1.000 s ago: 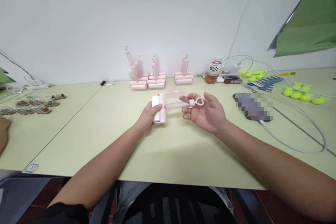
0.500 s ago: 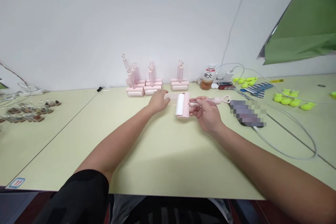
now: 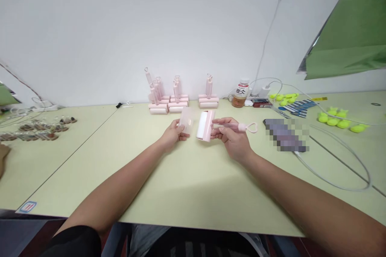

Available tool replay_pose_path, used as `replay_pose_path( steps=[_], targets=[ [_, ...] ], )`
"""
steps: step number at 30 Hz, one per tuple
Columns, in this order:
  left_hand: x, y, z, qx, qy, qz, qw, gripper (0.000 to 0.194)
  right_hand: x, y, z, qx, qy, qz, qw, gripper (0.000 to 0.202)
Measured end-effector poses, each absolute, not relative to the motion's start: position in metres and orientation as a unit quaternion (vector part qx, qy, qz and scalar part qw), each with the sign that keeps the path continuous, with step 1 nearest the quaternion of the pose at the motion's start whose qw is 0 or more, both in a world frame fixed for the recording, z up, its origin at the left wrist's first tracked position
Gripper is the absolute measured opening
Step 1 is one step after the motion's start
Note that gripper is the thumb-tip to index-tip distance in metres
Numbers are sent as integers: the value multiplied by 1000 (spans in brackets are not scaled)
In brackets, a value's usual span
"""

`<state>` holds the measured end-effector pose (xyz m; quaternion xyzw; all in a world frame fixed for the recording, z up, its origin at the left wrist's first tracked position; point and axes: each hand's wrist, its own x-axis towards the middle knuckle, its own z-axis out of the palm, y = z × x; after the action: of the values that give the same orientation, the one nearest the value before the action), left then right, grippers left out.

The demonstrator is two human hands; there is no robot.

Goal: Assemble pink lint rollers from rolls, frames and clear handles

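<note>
My right hand [image 3: 233,138] is closed around the clear handle of a pink lint roller [image 3: 206,125]. The roller's white sheet side faces left, and its heart-shaped loop [image 3: 251,127] sticks out to the right. Between the thumb and fingers of my left hand [image 3: 173,135] is a translucent pink cover [image 3: 186,119], held a small gap to the left of the roller head. Behind my hands, several more pink lint rollers [image 3: 159,108] stand head down with handles upright, and a separate group [image 3: 208,102] stands to their right.
A labelled bottle [image 3: 240,93] stands near the wall. On the right lie a phone [image 3: 283,135] with a white cable [image 3: 334,188], striped blue items [image 3: 298,107] and yellow-green figures [image 3: 337,117]. Several small wrapped items [image 3: 36,128] lie at left, near someone's hand [image 3: 3,158].
My left hand has picked up the translucent cover from the table and brought it nearer, beside the roller. The held roller has shifted slightly left and tilted. A hand has appeared at the left edge.
</note>
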<state>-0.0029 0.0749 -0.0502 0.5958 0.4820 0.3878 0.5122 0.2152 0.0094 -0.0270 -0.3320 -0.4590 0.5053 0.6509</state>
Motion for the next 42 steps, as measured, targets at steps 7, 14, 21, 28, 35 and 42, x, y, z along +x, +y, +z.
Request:
replay_pose_path(
  steps=[7, 14, 21, 28, 35, 42],
  targets=[
    [-4, 53, -49, 486, 353, 405, 689, 36, 210, -4, -33, -326, -519, 486, 622, 18],
    [-2, 51, -51, 513, 329, 392, 689, 45, 212, -2, -40, -318, -535, 480, 618, 17],
    [-3, 50, -51, 515, 340, 386, 686, 48, 209, -5, -38, -297, -532, 484, 629, 18],
    [-3, 49, -49, 553, 333, 367, 670, 57, 207, -7, -30, -306, -516, 499, 626, 21],
    [1, 44, -50, 582, 319, 342, 665, 61, 204, -9, -29, -303, -501, 512, 629, 19],
    [6, 34, -45, 711, 415, 323, 467, 60, 205, -2, -35, -305, -496, 527, 619, 19]
  ],
)
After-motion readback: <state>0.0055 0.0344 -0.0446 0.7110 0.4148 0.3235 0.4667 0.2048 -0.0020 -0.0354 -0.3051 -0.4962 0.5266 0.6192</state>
